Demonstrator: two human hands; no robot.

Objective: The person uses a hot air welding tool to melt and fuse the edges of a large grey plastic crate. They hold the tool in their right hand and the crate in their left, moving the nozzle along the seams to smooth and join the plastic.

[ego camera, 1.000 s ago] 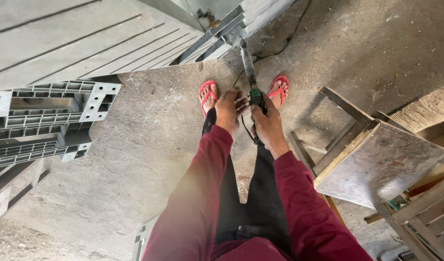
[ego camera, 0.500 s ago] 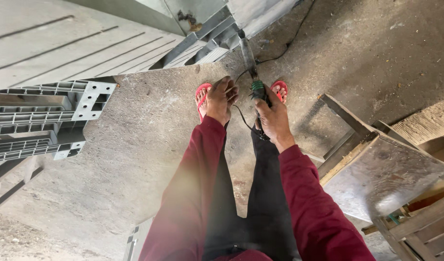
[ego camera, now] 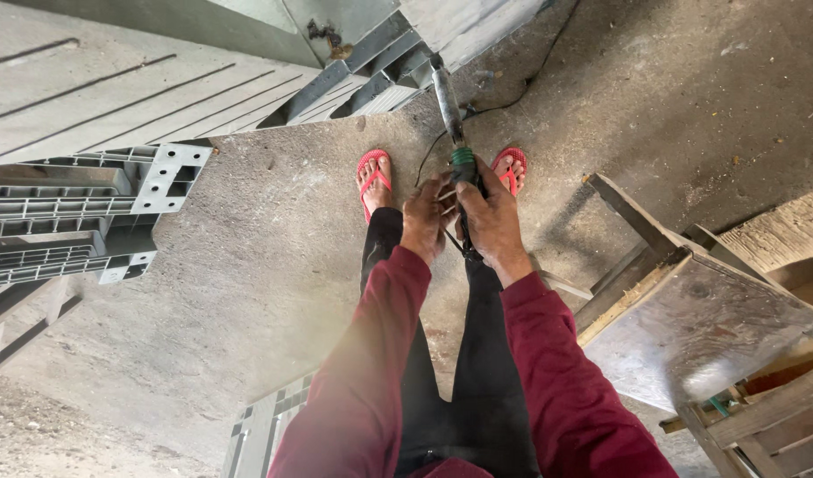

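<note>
Between my red sandals (ego camera: 374, 177), at twelve o'clock, my right hand (ego camera: 492, 221) grips the power tool (ego camera: 452, 115) closed, left hand (ego camera: 426, 221) curled beside it; tip meets the grey metal panels (ego camera: 371, 62), work seemingly underway, unfinished.

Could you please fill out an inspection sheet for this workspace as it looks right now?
Surface: bare concrete floor, dusty and stained.
Job's things: long power tool with a green collar, its tip against the grey metal panels.
Clutter: wooden stool and timber pieces to the person's right.
Grippers: left hand and right hand both closed around the tool's body.
Cables: black cord running across the floor from the tool.
Surroundings: stacked grey perforated formwork frames to the person's left; red flip-flops on the person's feet.
</note>
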